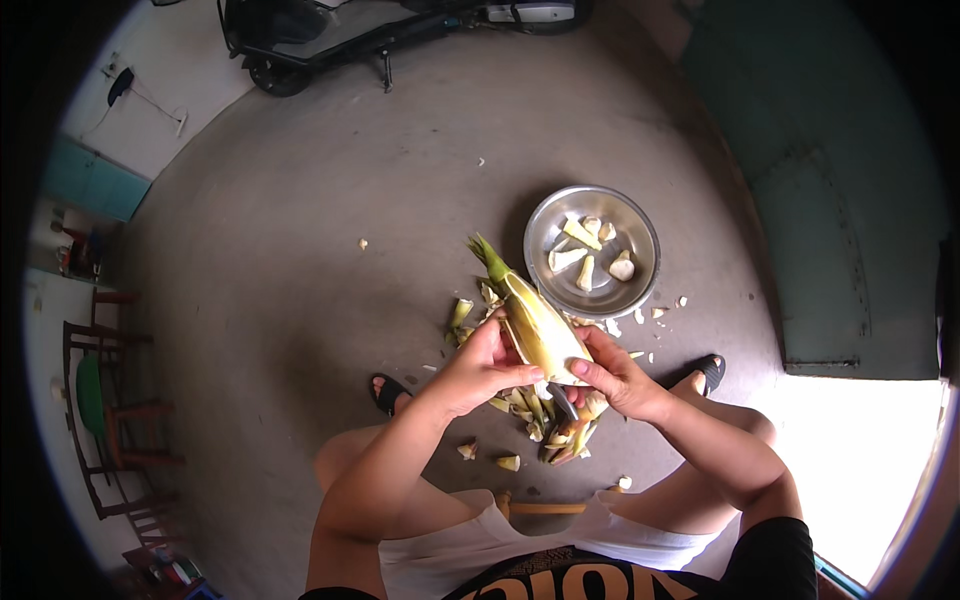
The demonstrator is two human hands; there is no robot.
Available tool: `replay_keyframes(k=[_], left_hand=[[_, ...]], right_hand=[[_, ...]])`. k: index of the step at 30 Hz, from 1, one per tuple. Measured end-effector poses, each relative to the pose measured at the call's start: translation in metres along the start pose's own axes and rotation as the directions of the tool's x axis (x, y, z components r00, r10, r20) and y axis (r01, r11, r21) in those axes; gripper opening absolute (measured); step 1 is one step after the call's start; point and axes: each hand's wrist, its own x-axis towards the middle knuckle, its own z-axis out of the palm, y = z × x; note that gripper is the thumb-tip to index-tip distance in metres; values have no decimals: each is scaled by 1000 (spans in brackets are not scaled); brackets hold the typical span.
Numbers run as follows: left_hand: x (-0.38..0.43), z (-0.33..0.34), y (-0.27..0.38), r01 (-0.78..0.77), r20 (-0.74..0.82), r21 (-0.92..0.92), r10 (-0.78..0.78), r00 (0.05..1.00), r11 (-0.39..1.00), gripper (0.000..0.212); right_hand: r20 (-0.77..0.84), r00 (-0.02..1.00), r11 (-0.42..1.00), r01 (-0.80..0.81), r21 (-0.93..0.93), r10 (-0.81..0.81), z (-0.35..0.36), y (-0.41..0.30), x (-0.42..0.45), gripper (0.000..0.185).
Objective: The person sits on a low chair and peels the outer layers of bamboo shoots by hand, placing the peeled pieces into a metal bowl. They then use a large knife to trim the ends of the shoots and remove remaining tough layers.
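A large bamboo shoot [541, 322], yellowish with a green tip, lies slanted between my two hands. My left hand [491, 364] grips its left side, thumb across the lower part. On the other side my right hand [613, 373] holds the thick pale end with thumb and fingers. A metal tool [562, 401], perhaps a knife, juts out below the fingers of the right hand; its other end is hidden. Peeled husks [574, 439] are heaped on the floor beneath. A steel basin [645, 292] beyond the right hand contains several cut pieces of shoot [568, 259].
Husk scraps [508, 463] are scattered over the concrete floor [300, 225] around my sandalled feet. A parked scooter [300, 45] stands at the far end. Wooden chairs [139, 435] line the left wall. To the right are a green metal door [840, 225] and a bright opening [862, 457].
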Motion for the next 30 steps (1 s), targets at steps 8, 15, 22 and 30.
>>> replay_keyframes(k=[8, 15, 22, 30], left_hand=[[3, -8, -12, -70, -190, 59, 80, 979, 996, 64], [9, 2, -12, -190, -290, 236, 256, 922, 953, 42], [8, -8, -14, -20, -175, 907, 420, 891, 422, 45], [-4, -4, -1, -58, 144, 460, -9, 990, 886, 65]], right_hand=[[22, 996, 961, -88, 263, 86, 4, -7, 3, 53], [239, 942, 648, -336, 684, 236, -9, -18, 3, 62], [399, 904, 613, -404, 679, 154, -14, -7, -1, 64], [72, 994, 990, 69, 119, -78, -4, -8, 2, 53]])
